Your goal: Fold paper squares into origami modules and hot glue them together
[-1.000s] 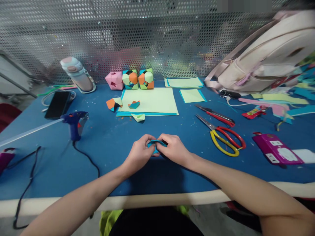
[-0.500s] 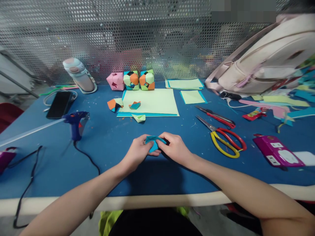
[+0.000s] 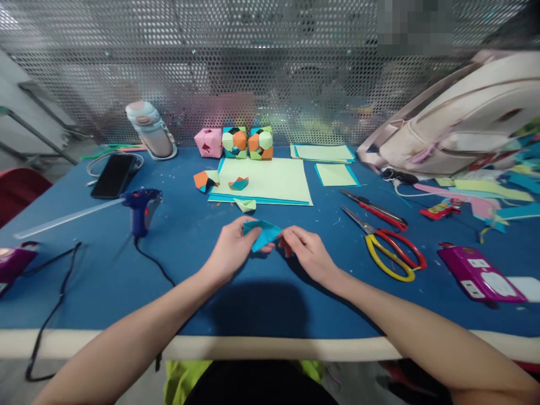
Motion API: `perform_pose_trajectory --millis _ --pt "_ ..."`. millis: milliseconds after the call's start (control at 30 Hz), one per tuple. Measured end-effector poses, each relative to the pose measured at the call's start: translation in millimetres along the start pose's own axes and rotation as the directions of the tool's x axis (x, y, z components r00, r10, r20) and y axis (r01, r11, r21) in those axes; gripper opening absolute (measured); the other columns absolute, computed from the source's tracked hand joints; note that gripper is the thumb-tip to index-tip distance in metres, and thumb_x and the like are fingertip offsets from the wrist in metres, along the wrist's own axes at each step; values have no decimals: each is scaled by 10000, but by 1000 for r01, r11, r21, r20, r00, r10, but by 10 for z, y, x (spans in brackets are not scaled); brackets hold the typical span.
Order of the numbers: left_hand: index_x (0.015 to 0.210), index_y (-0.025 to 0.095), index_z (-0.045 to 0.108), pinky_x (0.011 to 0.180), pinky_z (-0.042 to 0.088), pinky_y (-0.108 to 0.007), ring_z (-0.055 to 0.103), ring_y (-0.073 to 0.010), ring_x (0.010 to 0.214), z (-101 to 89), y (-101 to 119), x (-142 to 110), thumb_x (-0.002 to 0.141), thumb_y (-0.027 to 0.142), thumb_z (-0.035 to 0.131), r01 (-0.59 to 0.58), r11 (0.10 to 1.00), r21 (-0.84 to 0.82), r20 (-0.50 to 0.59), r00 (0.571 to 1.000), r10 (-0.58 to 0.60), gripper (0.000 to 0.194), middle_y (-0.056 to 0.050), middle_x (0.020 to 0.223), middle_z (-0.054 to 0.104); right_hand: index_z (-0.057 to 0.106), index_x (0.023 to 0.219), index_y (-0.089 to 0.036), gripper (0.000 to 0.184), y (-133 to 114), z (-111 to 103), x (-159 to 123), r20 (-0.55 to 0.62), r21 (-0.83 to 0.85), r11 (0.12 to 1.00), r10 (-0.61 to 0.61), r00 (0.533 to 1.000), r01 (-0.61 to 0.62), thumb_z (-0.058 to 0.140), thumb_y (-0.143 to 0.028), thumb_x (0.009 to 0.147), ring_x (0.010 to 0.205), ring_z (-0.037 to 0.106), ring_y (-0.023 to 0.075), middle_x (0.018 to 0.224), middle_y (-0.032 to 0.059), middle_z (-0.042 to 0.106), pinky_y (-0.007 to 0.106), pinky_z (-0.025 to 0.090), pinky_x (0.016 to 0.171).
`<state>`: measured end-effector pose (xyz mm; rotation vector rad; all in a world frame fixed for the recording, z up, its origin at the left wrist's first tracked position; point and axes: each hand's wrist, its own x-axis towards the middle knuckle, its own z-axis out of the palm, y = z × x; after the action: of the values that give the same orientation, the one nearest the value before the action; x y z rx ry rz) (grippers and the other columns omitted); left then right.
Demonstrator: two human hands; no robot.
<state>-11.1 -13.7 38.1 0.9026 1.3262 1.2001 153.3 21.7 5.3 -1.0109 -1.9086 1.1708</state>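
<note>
- A folded piece of bright blue paper point(image 3: 264, 233) is held above the table, on the near side of the large paper stack point(image 3: 274, 177), which is pale green on top with blue edges showing.
- The person's left hand point(image 3: 232, 247) pinches the blue paper's left side, thumb on top and fingers beneath.
- The right hand point(image 3: 310, 253) has its thumb and fingers drawn together at the paper's right corner; whether they pinch that corner, I cannot tell.
- On the large stack lies a small orange and teal folded piece point(image 3: 238, 183); a pale green folded piece point(image 3: 246, 205) sits at the stack's near edge, and an orange, black and pale green piece point(image 3: 206, 180) at its left edge.
- Just behind the stack, three paper cubes stand in a row: one pink point(image 3: 210, 143), two multicoloured point(image 3: 234, 142).
- Right of the stack are smaller square sheets point(image 3: 336, 175), then a red-handled cutter point(image 3: 375, 210) and scissors point(image 3: 390, 253) with one red and one yellow handle.
- Well right of the stack are a pale backpack point(image 3: 464, 118) and a purple packet point(image 3: 481, 274).
- Left of the stack are a blue glue gun point(image 3: 141, 209), a dark phone point(image 3: 113, 175) and a bottle point(image 3: 149, 130).
</note>
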Motion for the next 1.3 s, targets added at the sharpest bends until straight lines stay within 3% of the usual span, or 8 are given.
perform_pose_trajectory --millis 233,400,533,667,800,967,1133,1300 --pt "900 95 598 595 592 -276 694 -174 612 -252 554 -44 730 176 613 -276 957 -94 -112 958 265 189 -26 688 687 605 834 -149 396 90 -30 96 -23 194 968 166 986 -159 435 -503 880 530 518 85 704 8 594 238 420 557" --pt "854 101 603 596 590 -273 684 -162 582 -483 690 -25 723 176 618 -371 926 -61 -163 919 358 152 -23 672 682 585 844 -147 286 114 -54 244 43 1 988 154 987 -155 477 -411 854 500 556 94 702 10 601 225 420 479" --pt "876 105 593 617 588 -285 680 -156 580 -661 555 97 732 164 600 -309 947 -84 -179 940 291 155 -28 686 683 569 950 -142 201 103 30 481 52 -165 986 12 999 -3 506 -283 822 577 605 127 718 21 615 256 475 547" --pt "798 107 575 619 580 -270 680 -152 581 -763 316 236 730 131 587 -181 975 -128 -175 972 157 73 -31 670 669 547 1082 -148 312 121 260 762 51 -259 951 -160 986 168 553 -175 771 626 603 117 1017 97 621 298 504 638" --pt "817 108 567 623 582 -291 665 -138 546 -809 92 306 723 108 594 -102 978 -182 -134 988 79 97 -28 679 659 609 900 -167 160 159 449 905 79 -329 881 -334 939 340 516 -104 786 773 623 169 945 84 647 353 511 766" --pt "845 118 563 652 582 -311 677 -148 580 -896 -98 328 738 168 614 -75 973 -217 -130 990 48 128 -28 713 662 612 877 -175 190 150 425 668 125 -375 788 -478 869 487 440 -99 850 983 602 210 1009 115 650 398 501 878" --pt "840 141 560 611 568 -263 678 -145 569 -926 -188 315 727 212 643 -67 977 -203 -172 985 32 156 -11 719 667 581 997 -160 229 165 404 374 172 -448 631 -634 753 634 424 -53 868 968 614 192 1019 142 642 353 545 815" --pt "864 140 566 608 573 -269 676 -147 570 -873 -162 237 738 226 642 -23 978 -206 -124 992 -3 171 -14 700 681 583 988 -166 216 175 414 352 172 -425 651 -624 762 629 435 -61 871 941 632 182 998 130 653 327 556 789"
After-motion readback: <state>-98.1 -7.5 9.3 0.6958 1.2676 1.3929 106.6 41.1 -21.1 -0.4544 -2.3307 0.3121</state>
